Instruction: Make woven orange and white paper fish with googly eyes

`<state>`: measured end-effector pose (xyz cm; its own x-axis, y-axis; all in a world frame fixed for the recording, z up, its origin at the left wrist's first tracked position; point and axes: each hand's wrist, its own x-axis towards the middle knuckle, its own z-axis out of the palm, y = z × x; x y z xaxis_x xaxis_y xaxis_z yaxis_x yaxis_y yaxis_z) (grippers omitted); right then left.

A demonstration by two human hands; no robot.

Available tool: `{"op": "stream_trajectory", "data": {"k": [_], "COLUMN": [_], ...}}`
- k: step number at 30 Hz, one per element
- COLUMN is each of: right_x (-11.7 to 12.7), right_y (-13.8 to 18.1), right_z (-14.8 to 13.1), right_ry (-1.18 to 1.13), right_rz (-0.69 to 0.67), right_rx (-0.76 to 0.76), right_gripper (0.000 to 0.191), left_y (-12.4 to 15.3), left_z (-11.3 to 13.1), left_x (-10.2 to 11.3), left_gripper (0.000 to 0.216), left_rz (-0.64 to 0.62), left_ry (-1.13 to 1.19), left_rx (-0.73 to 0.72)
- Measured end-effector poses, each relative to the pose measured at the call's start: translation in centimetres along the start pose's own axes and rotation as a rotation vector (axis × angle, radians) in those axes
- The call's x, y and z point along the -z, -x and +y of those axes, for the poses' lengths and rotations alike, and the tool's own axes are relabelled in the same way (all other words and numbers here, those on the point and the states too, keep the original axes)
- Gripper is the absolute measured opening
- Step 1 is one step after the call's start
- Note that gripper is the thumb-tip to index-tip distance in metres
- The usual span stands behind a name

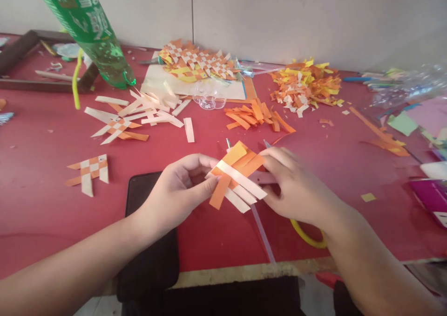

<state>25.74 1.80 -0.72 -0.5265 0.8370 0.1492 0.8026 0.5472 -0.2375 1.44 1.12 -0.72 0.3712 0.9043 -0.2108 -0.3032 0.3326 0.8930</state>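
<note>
Between my hands is a small weave of orange and cream paper strips (235,176), its loose ends sticking out at a slant. My left hand (179,190) pinches its left edge, thumb on top. My right hand (296,181) has its fingers closed at the upper right end of an orange strip; its fingertips are partly hidden behind the paper. Beneath the weave lies a pale translucent stick (263,234). A yellow loop (309,239) shows below my right wrist. Off to the left lies a small checkered woven paper piece (93,168).
A dark phone (153,255) overhangs the front edge. Cream strips (157,108), orange strips (256,114) and a scrap heap (307,85) lie behind. A tilted green bottle (94,36) stands by a dark frame (35,84). Finished-looking woven pieces (199,59) sit at the wall.
</note>
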Motion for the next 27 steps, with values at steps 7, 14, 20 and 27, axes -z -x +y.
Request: {"op": "stream_trajectory", "data": {"k": [7,14,20,27], "right_x": [0.7,1.2,0.0,-1.0], "right_y": [0.4,1.2,0.5,0.1], "right_z": [0.0,0.2,0.3,1.5], "right_ry": [-0.043,-0.680,-0.836,-1.047], "right_rz": [0.251,0.507,0.463,0.519], "right_rx": [-0.150,-0.299,-0.281,-0.516], "right_gripper": [0.033,0.035,0.042,0.022], "left_y": [0.3,0.2,-0.1,-0.8], "left_z": [-0.1,-0.3,-0.4,-0.7], "left_x": [0.4,0.8,0.8,0.9], "left_gripper": [0.010,0.014,0.020,0.030], "left_rz": [0.050,0.077,0.094,0.124], "left_ry": [0.056,0.009,-0.006,-0.005], "left_rx": [-0.038,-0.087,-0.048,-0.038]}}
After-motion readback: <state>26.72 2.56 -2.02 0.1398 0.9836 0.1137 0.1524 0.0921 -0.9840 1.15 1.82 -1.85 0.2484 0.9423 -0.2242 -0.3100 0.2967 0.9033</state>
